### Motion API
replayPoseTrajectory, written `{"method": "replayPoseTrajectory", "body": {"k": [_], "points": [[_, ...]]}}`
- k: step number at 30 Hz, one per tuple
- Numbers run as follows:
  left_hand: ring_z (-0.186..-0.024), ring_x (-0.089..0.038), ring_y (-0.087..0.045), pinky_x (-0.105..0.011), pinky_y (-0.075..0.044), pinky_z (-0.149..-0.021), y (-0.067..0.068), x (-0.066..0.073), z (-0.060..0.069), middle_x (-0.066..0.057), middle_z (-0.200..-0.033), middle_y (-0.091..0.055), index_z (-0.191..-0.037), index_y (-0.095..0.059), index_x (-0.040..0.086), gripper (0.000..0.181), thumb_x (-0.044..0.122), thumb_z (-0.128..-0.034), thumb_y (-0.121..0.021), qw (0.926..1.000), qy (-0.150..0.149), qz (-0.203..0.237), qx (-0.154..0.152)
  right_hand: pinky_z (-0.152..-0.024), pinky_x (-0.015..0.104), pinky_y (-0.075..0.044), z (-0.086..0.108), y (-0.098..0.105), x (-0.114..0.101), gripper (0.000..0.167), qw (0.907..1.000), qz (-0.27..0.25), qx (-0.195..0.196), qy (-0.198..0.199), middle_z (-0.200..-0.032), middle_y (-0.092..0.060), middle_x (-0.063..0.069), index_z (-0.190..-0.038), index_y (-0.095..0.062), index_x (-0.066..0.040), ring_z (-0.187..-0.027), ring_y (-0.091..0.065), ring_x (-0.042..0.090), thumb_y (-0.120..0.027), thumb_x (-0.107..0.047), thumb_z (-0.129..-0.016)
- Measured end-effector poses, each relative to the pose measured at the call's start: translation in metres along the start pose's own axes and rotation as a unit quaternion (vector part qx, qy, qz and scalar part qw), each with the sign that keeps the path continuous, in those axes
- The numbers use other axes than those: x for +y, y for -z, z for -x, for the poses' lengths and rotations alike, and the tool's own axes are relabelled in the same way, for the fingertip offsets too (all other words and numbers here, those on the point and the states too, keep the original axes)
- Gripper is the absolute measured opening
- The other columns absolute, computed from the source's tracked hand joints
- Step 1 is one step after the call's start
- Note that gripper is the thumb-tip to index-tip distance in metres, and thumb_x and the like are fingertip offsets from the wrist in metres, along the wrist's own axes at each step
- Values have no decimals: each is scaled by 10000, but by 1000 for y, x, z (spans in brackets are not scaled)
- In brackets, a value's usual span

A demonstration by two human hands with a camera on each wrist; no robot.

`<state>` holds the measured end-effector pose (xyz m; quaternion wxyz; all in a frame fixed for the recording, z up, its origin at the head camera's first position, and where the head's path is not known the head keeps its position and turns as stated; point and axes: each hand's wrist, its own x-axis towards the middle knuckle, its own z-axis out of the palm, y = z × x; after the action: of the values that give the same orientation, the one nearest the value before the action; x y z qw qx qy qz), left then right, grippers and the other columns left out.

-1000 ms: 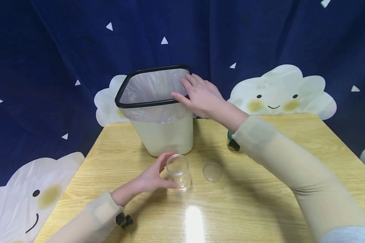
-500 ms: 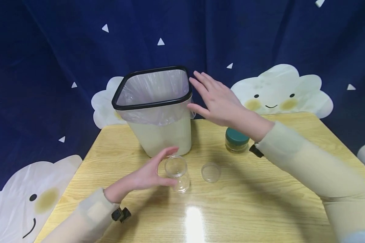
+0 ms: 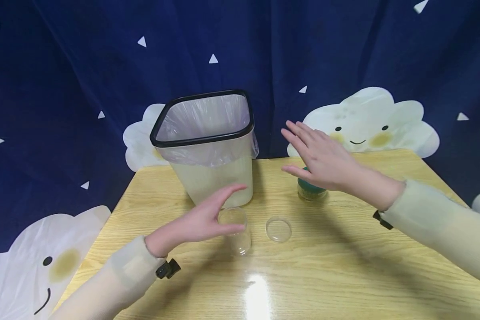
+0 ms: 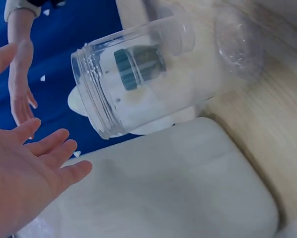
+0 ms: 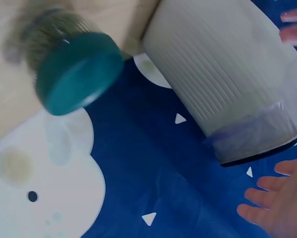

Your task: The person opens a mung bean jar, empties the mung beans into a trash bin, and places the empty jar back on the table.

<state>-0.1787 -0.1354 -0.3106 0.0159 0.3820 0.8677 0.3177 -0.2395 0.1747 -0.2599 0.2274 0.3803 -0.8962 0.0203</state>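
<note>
The clear jar [image 3: 241,242] is standing upright on the counter [image 3: 344,275], its long axis running vertically and its open mouth facing up. The left hand [image 3: 206,222] is the nearer one by far: it is hovering at the level of the jar's mouth, palm turned toward it, so the jar is lying just beyond and below the fingers, on their right-hand side. Those fingers are spreading in a wide curve with the thumb well apart, pinching nothing; the head view is showing the thumb crossing in front of the mouth, while the left wrist view is showing a gap between fingertips and glass-clear wall. The right hand [image 3: 324,162] is hanging farther back and to the right, its fingers extended, thumb parted, holding nothing, and partly covering the green-lidded jar [image 3: 313,195] in the head view, though the right wrist view is showing the two apart. The clear disc [image 3: 278,229], perhaps a lid, is lying flat just right of the clear jar, and the lined bin [image 3: 220,173] is standing close behind.
</note>
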Motion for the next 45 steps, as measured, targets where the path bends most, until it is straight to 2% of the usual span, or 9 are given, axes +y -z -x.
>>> {"method": "replayPoseTrajectory", "body": {"k": [5, 11, 20, 25, 28, 31, 36, 42, 45], "points": [[-1385, -150, -302, -361, -273, -1121, -1, 6, -12, -57, -1506, -370, -1494, -326, 114, 777, 386, -880, -717, 9976, -377, -558, -153, -1056, 550, -322, 22, -4, 1, 800, 9996, 104, -277, -38, -1542, -268, 217, -1490, -293, 22, -1394, -271, 392, -558, -493, -938], [-1404, -192, -282, -337, -238, -1136, -4, 12, -28, -121, -1515, -347, -1491, -325, 72, 779, 397, -890, -700, 9900, -899, -1069, -203, -1063, 554, -311, 46, -7, 3, 799, 9988, 52, -456, -191, -1543, -275, 201, -1496, -289, 5, -1394, -274, 387, -590, -473, -932], [-1401, -200, -288, -316, -221, -1139, -8, 18, -48, -115, -1525, -329, -1499, -307, 79, 768, 448, -917, -646, 9846, -991, -1362, -472, -1085, 547, -280, 70, -18, 10, 795, 9961, -169, -563, -659, -1545, -275, 195, -1489, -317, -3, -1399, -266, 386, -587, -498, -930], [-1407, -204, -277, -313, -223, -1137, -12, 17, -56, -116, -1539, -301, -1516, -272, 97, 789, 464, -919, -634, 9832, -967, -1456, -533, -1085, 555, -274, 79, -30, 16, 807, 9904, -456, -694, -1109, -1560, -230, 207, -1501, -275, 11, -1400, -252, 398, -558, -502, -948], [-1413, -210, -265, -316, -215, -1141, -14, 15, -60, -121, -1545, -286, -1522, -253, 96, 804, 463, -918, -637, 9831, -982, -1435, -577, -1069, 580, -286, 84, -39, 18, 818, 9838, -729, -729, -1465, -1562, -214, 217, -1511, -241, 14, -1391, -258, 418, -550, -498, -955], [-1416, -209, -255, -313, -210, -1142, -17, 14, -63, -121, -1550, -275, -1527, -240, 98, 816, 469, -917, -636, 9831, -974, -1424, -612, -1033, 624, -305, 90, -50, 19, 842, 9726, -1121, -774, -1885, -1557, -202, 243, -1526, -180, 12, -1373, -266, 454, -538, -501, -962], [-1423, -199, -234, -315, -201, -1145, -21, 13, -69, -106, -1562, -251, -1536, -218, 111, 826, 508, -922, -604, 9828, -892, -1423, -767, -1003, 672, -293, 97, -71, 20, 913, 9442, -1903, -830, -2556, -1534, -178, 315, -1527, -86, 36, -1353, -251, 509, -553, -501, -955], [-1429, -207, -223, -317, -191, -1146, -22, 14, -80, -116, -1563, -248, -1541, -196, 110, 849, 523, -918, -600, 9825, -753, -1372, -1013, -1001, 692, -273, 100, -93, 22, 1032, 8988, -2873, -680, -3239, -1512, -151, 363, -1512, -6, 69, -1330, -253, 547, -638, -483, -911], [-1424, -205, -232, -297, -183, -1144, -21, 14, -86, -121, -1553, -268, -1536, -198, 103, 856, 493, -910, -631, 9834, -662, -1285, -1100, -1011, 681, -274, 99, -103, 22, 1083, 8664, -3510, -595, -3502, -1505, -116, 387, -1493, 58, 92, -1323, -248, 563, -689, -415, -896]]}}
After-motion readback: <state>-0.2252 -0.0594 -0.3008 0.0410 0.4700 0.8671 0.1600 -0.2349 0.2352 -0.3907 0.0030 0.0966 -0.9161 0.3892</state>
